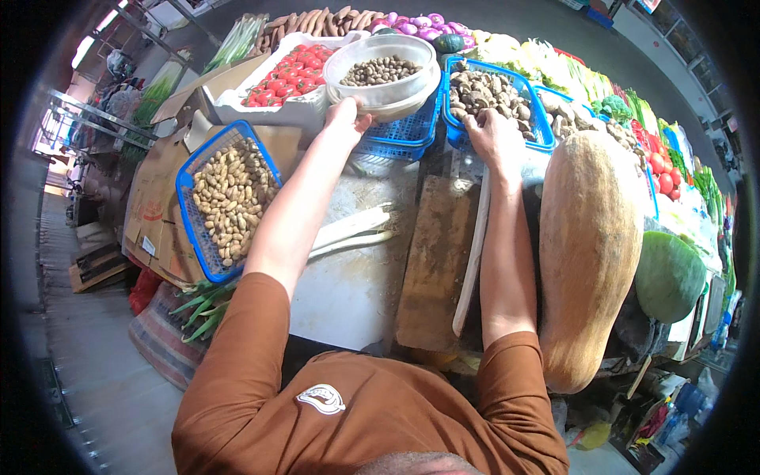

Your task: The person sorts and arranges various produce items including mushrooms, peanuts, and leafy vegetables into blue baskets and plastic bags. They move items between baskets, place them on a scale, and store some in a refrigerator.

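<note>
My left hand (349,119) grips the near side of a translucent plastic bowl (380,89), its thumb by the rim. Small round brown nuts or similar pieces (381,72) lie inside that bowl. The bowl is stacked on another pale bowl, above blue plastic baskets (404,133). My right hand (494,139) reaches over the near rim of a blue basket (543,122) of brown mushrooms (490,95). Its fingertips are curled down among the mushrooms by that rim; whether they pinch a mushroom or the rim is hidden.
Peanuts fill a blue basket (184,208) at left, behind my forearm. Scallions or leeks (356,228) lie on the tabletop, left of a wooden board (436,255). A long pale squash (591,255) and a green melon (671,276) stand at right. Tomatoes (291,77) fill a white foam box.
</note>
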`<state>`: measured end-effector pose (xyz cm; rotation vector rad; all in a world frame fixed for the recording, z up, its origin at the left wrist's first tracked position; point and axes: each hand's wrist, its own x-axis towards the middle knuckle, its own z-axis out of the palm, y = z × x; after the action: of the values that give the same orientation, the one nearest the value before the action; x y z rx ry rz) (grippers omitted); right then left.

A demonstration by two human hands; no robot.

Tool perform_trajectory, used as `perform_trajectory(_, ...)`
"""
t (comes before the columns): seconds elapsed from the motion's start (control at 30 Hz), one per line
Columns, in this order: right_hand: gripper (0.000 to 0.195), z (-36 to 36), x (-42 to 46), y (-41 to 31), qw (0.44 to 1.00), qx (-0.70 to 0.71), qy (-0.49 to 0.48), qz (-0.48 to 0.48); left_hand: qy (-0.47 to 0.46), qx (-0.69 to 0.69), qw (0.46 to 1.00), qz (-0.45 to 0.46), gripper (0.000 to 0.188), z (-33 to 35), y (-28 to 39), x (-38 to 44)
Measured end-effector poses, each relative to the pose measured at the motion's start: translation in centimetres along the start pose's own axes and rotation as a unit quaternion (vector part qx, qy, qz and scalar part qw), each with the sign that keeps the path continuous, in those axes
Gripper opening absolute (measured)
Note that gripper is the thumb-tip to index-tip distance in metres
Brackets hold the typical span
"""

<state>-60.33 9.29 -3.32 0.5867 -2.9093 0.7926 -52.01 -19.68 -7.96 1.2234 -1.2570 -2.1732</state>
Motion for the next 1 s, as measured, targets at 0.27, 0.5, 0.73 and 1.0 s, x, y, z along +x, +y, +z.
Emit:
perform_trajectory(0.27, 0.048, 0.5, 0.2, 0.4, 1.000, -0.026, -0.005, 0.006, 0.055, 0.020, 0.998, -0.028, 0.040, 1.9, -2.6, 6.1)
perform_trajectory(0.5, 0.049, 0.4, 0.2, 0.1, 0.999, -0.029, -0.012, 0.009, 0.026, -0.015, 1.000, 0.000, 0.043, 2.9, -3.7, 7.4)
perform_trajectory(0.73, 0.048, 0.1, 0.2, 0.0, 0.999, -0.025, -0.022, 0.021, 0.123, 0.012, 0.991, 0.051, 0.019, 2.9, -3.9, 8.6)
perform_trajectory(1.0, 0.044, 0.3, 0.0, -0.2, 1.000, -0.018, 0.003, -0.001, 0.075, 0.012, 0.997, 0.019, 0.031, 1.8, -3.0, 9.7)
